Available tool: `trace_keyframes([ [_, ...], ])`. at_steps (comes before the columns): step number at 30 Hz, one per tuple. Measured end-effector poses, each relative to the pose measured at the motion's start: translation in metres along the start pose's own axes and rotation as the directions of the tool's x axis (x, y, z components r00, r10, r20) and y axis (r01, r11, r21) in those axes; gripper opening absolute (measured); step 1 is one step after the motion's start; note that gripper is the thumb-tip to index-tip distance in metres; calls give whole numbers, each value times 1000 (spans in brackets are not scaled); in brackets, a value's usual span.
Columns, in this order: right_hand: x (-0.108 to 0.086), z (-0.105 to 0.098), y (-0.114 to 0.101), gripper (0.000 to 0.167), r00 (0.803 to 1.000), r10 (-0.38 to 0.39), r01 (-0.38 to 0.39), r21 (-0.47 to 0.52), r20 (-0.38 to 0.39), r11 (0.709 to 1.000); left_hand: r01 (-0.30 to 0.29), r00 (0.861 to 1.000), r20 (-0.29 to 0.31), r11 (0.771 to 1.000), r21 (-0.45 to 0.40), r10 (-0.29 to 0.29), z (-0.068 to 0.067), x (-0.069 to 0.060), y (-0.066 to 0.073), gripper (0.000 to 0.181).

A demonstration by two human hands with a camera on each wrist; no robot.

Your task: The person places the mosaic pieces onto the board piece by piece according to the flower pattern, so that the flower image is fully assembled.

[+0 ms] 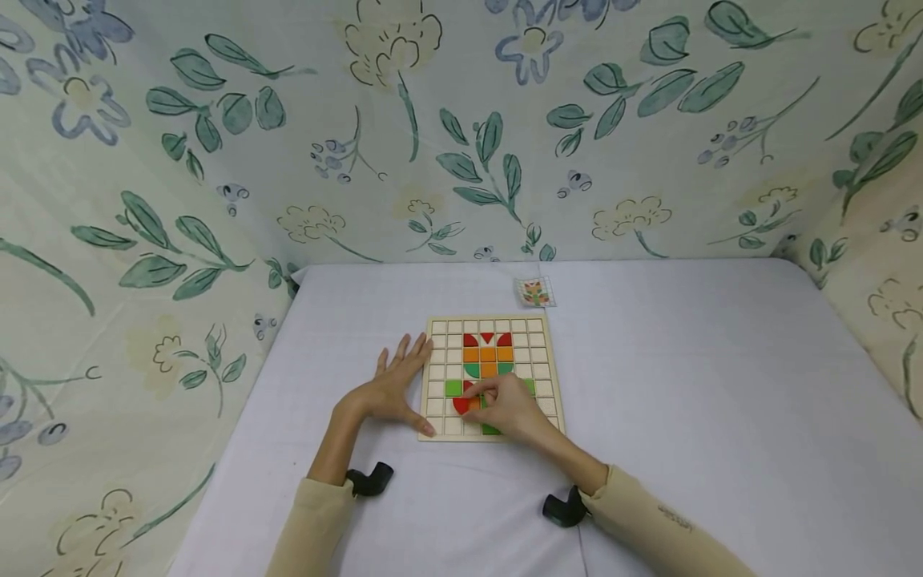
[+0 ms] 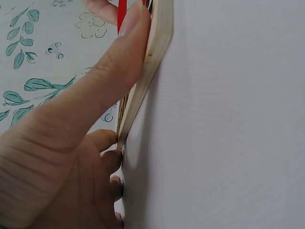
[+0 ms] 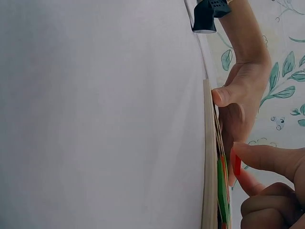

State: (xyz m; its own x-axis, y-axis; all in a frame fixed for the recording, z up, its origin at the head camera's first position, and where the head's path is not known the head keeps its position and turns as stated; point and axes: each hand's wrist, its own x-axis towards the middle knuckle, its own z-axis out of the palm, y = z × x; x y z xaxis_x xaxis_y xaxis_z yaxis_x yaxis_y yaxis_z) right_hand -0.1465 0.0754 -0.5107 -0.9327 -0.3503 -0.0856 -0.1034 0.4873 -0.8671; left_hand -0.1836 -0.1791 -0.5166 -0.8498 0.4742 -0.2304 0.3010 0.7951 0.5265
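Note:
A square wooden grid board [image 1: 437, 385] lies on the white-covered table, with red, orange and green flat pieces set in its middle cells. Over its lower middle, my right hand [image 1: 510, 407] pinches a red quarter-round piece [image 1: 460, 405] between thumb and fingers. In the right wrist view that red piece [image 3: 237, 163] is edge-on, slightly off the board. My left hand [image 1: 392, 390] rests along the board's left side with fingers spread, its thumb [image 2: 128, 43] touching the near corner. Part of the pattern is hidden under the right hand.
A small picture card [image 1: 535, 292] showing a similar colored pattern lies beyond the board's far edge. Black wrist cameras [image 1: 371, 479] are strapped below both hands. Flowered cloth [image 1: 476, 160] hangs behind and at the sides of the table.

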Motion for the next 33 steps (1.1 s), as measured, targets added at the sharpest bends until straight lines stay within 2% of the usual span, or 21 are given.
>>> trace_keyframes([
  [19, 4, 7, -1, 20, 1000, 2, -2, -20, -10, 1000, 4, 1000, 1, 1000, -3, -4, -1, 0, 2, 150],
  [33, 7, 10, -1, 20, 1000, 3, -3, 7, -9, 1000, -8, 1000, -10, 1000, -10, 8, 0, -1, 2, 151],
])
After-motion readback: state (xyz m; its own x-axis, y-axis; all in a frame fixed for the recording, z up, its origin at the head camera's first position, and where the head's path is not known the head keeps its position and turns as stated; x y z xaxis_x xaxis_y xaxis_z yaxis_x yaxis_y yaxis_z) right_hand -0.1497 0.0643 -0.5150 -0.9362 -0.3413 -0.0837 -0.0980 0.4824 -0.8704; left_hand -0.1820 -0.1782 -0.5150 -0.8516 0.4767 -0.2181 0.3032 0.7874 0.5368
